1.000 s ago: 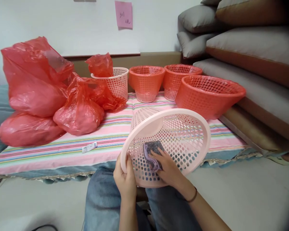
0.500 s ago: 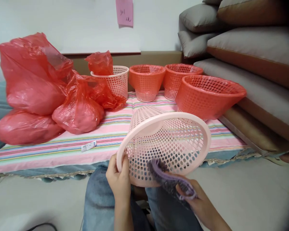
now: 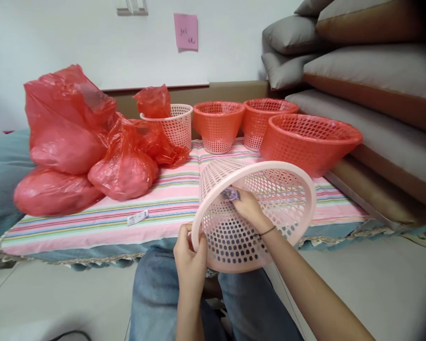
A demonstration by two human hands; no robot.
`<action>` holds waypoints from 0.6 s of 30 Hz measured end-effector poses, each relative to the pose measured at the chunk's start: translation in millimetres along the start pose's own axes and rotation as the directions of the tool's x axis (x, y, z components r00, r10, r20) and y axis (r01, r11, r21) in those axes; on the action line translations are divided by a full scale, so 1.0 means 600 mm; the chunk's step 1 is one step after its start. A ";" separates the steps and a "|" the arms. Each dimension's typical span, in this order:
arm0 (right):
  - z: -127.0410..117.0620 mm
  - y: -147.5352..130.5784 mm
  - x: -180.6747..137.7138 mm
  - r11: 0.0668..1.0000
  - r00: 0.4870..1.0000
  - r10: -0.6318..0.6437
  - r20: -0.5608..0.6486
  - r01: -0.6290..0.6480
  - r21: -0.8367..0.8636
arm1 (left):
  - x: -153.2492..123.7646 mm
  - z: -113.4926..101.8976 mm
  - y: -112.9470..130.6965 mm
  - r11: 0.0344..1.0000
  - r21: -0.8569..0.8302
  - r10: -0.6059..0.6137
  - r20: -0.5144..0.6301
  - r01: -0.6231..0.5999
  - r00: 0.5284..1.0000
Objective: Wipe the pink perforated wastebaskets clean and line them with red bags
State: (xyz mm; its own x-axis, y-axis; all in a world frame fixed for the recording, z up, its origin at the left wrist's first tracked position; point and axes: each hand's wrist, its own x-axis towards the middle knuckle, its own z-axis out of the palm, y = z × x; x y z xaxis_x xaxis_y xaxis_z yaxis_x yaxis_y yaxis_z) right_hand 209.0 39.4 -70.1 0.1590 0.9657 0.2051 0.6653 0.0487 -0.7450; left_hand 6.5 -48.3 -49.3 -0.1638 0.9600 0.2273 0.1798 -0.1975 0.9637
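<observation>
Moved since half a second ago: right hand with its cloth, from outside the rim near the lap to deep inside the pale pink basket; the basket itself has tipped a little higher.

Item 1, pale pink basket: held on its side above the knees, mouth toward the wearer, in front of the striped bed cover. Perforated plastic; judged light and fairly stiff, with some flex at the thin rim. The smooth rim may slip, so the rolled rim edge is the sound place to hold.

Item 2, left hand: fingers closed on the near left rim, thumb outside.

Item 3, right hand: fingers bunched on the cloth, pressing it against the inner wall near the base. Dark band at the wrist.

Item 4, cloth: grey-purple, soft, mostly covered by the hand; its full shape cannot be made out.

Item 5, backdrop: three red baskets, one large and two smaller, a second pale basket, red plastic bags, a small white label, and stacked cushions on the right.

Hidden or unclear: bag contents; the writing on the pink note; the held basket's base, seen only through the mesh.
</observation>
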 end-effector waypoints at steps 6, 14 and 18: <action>0.094 0.023 0.010 0.919 0.977 0.010 0.214 0.075 -0.387 | 0.003 -0.004 -0.011 0.999 0.020 -0.025 0.031 0.024 0.999; 0.109 0.041 0.002 0.922 0.951 0.047 0.305 0.076 -0.380 | 0.028 0.002 -0.009 0.992 0.023 0.127 -0.067 -0.125 0.990; 0.104 0.041 -0.003 0.935 0.952 0.025 0.304 0.085 -0.344 | 0.028 0.013 -0.001 0.981 0.006 0.193 -0.080 -0.193 0.978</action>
State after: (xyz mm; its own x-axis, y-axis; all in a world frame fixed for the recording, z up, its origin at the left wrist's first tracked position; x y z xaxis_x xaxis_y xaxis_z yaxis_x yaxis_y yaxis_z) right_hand 179.7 54.7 -128.4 -0.0533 0.9984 -0.0164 0.8867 0.0397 -0.4606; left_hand 11.4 -30.6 -47.3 -0.2031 0.8848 0.4193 0.2135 -0.3779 0.9009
